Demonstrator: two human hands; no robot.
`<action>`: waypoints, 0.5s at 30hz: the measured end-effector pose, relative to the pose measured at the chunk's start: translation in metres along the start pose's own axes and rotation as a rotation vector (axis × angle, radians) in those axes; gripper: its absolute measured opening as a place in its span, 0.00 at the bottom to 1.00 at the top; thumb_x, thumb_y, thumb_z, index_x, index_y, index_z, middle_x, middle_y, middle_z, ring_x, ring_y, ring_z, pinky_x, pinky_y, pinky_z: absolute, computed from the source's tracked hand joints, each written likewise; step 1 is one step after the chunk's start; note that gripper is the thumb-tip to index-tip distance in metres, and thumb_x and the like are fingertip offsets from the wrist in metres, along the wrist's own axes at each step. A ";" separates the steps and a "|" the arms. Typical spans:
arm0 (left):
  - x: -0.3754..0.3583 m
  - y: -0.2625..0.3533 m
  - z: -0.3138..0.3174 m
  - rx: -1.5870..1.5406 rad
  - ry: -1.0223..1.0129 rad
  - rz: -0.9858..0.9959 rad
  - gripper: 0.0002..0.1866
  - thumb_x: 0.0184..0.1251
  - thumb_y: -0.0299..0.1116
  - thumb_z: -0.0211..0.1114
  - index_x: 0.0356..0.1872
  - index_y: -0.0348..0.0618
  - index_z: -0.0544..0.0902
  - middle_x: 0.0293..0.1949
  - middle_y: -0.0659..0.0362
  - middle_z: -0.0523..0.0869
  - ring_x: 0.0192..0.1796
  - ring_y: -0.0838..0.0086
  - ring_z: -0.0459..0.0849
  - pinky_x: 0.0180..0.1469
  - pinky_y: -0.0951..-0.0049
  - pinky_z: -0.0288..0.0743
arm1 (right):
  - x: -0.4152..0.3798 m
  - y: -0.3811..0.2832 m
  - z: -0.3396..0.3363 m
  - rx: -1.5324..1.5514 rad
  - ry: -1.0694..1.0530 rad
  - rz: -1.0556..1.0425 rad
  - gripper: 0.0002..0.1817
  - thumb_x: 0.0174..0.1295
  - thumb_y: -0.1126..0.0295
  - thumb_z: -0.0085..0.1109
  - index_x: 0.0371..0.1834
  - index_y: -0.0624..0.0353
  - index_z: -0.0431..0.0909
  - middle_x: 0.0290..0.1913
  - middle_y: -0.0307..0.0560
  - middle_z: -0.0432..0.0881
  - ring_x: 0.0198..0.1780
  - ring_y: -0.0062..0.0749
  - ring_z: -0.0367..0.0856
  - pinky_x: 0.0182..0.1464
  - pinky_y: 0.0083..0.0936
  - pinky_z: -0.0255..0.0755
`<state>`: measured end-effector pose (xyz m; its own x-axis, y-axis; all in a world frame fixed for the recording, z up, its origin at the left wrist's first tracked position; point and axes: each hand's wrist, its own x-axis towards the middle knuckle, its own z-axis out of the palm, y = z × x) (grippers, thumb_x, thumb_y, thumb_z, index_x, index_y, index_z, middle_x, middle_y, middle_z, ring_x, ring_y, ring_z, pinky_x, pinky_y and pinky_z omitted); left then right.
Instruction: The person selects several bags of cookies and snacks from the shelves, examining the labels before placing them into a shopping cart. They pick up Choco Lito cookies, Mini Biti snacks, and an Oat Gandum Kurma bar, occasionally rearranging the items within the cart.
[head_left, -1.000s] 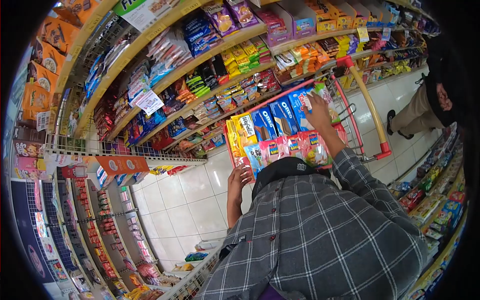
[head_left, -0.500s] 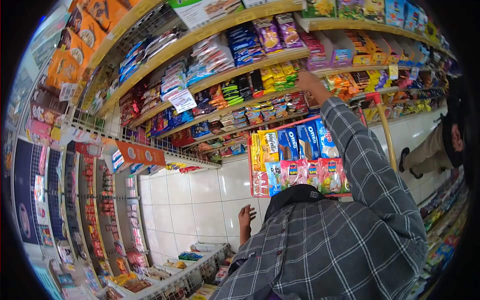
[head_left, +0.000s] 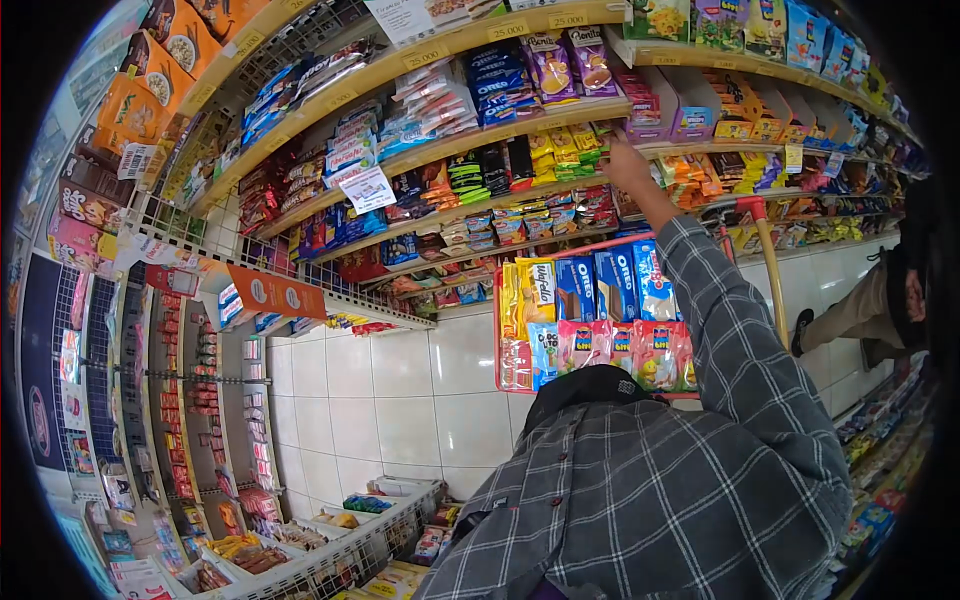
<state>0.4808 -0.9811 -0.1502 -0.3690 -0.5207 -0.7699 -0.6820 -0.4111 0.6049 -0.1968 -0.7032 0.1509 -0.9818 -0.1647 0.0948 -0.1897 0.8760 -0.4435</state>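
Observation:
My right hand [head_left: 632,172] is stretched out to the snack shelf, beside the right end of a row of yellow and green snack packets [head_left: 577,147]. Its fingers are partly hidden, and I cannot tell whether they grip anything. Below that arm stands a red-rimmed shopping cart [head_left: 498,330]. Inside it are blue Oreo packs [head_left: 617,285], a yellow Wafello pack [head_left: 540,287] and pink candy bags [head_left: 657,352]. The plaid sleeve [head_left: 725,290] overlaps the cart's right side. My left hand is out of view.
Tiered shelves [head_left: 465,55] of packaged snacks curve across the front. A white wire bin [head_left: 395,535] with packets stands at the lower left, near an orange display sign [head_left: 270,295]. A person's legs [head_left: 850,310] show at the right, past the cart's tan handle [head_left: 772,270].
My left hand has dropped out of view behind my body. My right hand stays at the shelf, with its wrist turned slightly. The view has shifted a little.

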 end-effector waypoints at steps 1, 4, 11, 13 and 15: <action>0.000 0.012 0.004 -0.021 0.029 0.072 0.18 0.73 0.42 0.57 0.49 0.35 0.81 0.38 0.52 0.87 0.36 0.68 0.87 0.35 0.71 0.80 | -0.008 -0.003 0.000 0.037 0.052 -0.025 0.30 0.59 0.67 0.63 0.64 0.67 0.68 0.72 0.56 0.62 0.61 0.54 0.75 0.59 0.44 0.74; 0.010 0.062 0.018 -0.076 0.181 0.328 0.17 0.73 0.40 0.57 0.47 0.34 0.81 0.36 0.52 0.87 0.34 0.69 0.87 0.33 0.73 0.79 | -0.030 -0.004 0.004 0.178 0.220 -0.139 0.29 0.61 0.70 0.60 0.65 0.70 0.67 0.72 0.56 0.62 0.59 0.56 0.76 0.57 0.44 0.75; -0.048 0.309 0.117 -0.084 -0.174 0.724 0.16 0.76 0.36 0.56 0.53 0.35 0.79 0.40 0.57 0.83 0.37 0.74 0.83 0.41 0.75 0.78 | -0.120 -0.011 -0.017 0.448 0.312 -0.325 0.27 0.68 0.72 0.55 0.68 0.71 0.65 0.72 0.55 0.63 0.67 0.51 0.71 0.61 0.36 0.73; -0.062 0.357 0.157 -0.048 -0.437 0.695 0.18 0.76 0.38 0.56 0.57 0.35 0.78 0.44 0.56 0.83 0.44 0.72 0.85 0.49 0.73 0.79 | -0.146 -0.013 -0.029 0.460 0.372 -0.358 0.25 0.68 0.72 0.55 0.67 0.70 0.67 0.71 0.56 0.65 0.67 0.51 0.71 0.63 0.36 0.71; -0.103 0.397 0.198 0.030 -0.713 0.598 0.23 0.78 0.43 0.53 0.61 0.35 0.75 0.51 0.53 0.83 0.53 0.67 0.84 0.56 0.69 0.78 | -0.177 -0.014 -0.039 0.456 0.399 -0.378 0.24 0.68 0.72 0.56 0.66 0.69 0.70 0.69 0.56 0.68 0.68 0.50 0.71 0.66 0.36 0.68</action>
<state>0.1235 -0.9425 0.1289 -0.9582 -0.0526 -0.2812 -0.2660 -0.1981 0.9434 -0.0202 -0.6690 0.1751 -0.7862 -0.1643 0.5958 -0.5869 0.5005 -0.6365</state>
